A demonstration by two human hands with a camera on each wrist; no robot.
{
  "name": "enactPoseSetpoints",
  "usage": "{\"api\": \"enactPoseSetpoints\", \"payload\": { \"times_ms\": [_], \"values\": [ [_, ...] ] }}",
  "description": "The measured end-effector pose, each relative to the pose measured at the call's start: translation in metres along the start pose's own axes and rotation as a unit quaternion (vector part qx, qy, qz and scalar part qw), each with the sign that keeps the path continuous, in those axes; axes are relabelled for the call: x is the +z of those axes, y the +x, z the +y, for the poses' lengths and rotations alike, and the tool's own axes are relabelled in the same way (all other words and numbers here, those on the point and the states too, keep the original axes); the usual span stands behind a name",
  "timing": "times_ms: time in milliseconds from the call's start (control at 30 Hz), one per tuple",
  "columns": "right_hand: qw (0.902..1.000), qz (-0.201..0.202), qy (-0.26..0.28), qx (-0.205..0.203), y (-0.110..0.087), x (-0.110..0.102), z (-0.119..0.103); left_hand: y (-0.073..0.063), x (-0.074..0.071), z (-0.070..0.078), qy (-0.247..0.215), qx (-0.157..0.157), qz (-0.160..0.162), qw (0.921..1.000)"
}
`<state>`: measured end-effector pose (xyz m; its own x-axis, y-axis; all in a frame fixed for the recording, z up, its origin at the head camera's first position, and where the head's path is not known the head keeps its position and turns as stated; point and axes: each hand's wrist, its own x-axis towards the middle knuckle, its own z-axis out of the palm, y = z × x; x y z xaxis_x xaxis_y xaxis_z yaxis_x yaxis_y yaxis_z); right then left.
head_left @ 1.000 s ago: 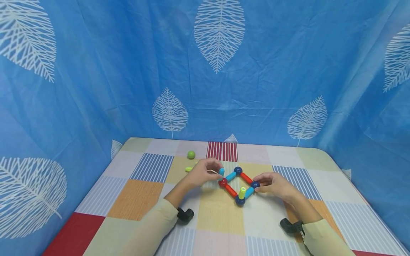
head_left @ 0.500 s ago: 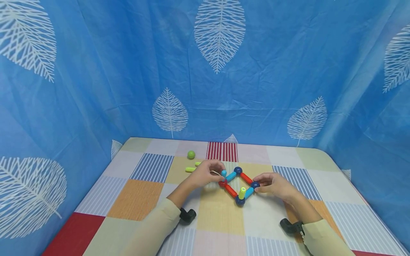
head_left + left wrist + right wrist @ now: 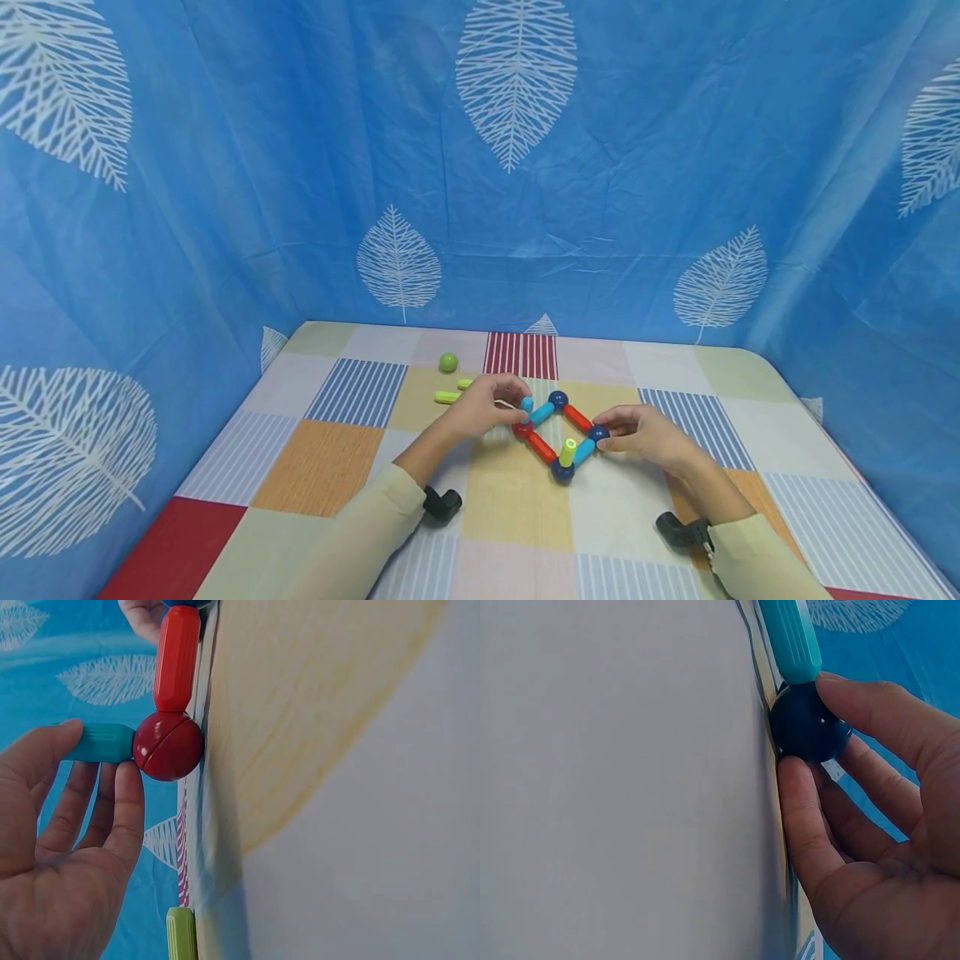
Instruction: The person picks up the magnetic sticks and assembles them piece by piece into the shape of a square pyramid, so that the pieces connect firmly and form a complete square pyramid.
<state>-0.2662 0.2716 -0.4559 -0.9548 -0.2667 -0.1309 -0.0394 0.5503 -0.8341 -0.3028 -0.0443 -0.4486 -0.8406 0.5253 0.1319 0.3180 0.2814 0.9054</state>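
Note:
A four-sided frame of rods and balls lies flat on the table, with red rods (image 3: 542, 448) and light blue rods (image 3: 583, 452) joining a red ball (image 3: 169, 746) and dark blue balls (image 3: 558, 401). My left hand (image 3: 483, 406) pinches an upright light blue rod (image 3: 106, 742) between thumb and fingers, its lower end against the red ball. At the right corner, my right hand (image 3: 647, 433) holds a dark blue ball (image 3: 810, 722) with thumb and fingertips. A yellow-green rod (image 3: 567, 452) stands upright on the near dark blue ball (image 3: 562, 472).
Left of the frame lie loose yellow-green rods (image 3: 447, 397), partly behind my left hand. A green ball (image 3: 447, 362) sits farther back. The patchwork tablecloth (image 3: 517, 517) covers the table, and a blue leaf-patterned curtain (image 3: 600, 200) surrounds its back and sides.
My left hand has shifted slightly right with the light blue rod, which tilted and now stands upright over the red ball. My right hand has stayed in place.

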Motion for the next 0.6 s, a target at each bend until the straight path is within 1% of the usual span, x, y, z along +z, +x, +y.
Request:
{"api": "enactPoseSetpoints", "payload": {
  "times_ms": [167,367,500,600],
  "values": [
    [1.0000,0.000,0.002,-0.001,0.0003,-0.0001,0.0004,-0.0001,0.0005,0.0002,0.007,-0.003,0.004,1.0000],
    [1.0000,0.000,0.002,-0.002,0.0002,0.0001,0.0009,-0.0024,0.0019,-0.0008,0.022,-0.007,-0.005,0.9997],
    [0.9999,-0.006,-0.004,-0.009,-0.0006,-0.0002,-0.0013,-0.0033,0.0041,-0.0009,0.050,-0.026,-0.018,0.9982],
    [0.9993,-0.004,-0.029,-0.022,-0.0004,-0.0017,-0.0033,-0.0043,0.0056,-0.0001,0.079,-0.042,-0.036,0.9954]
  ]
}}
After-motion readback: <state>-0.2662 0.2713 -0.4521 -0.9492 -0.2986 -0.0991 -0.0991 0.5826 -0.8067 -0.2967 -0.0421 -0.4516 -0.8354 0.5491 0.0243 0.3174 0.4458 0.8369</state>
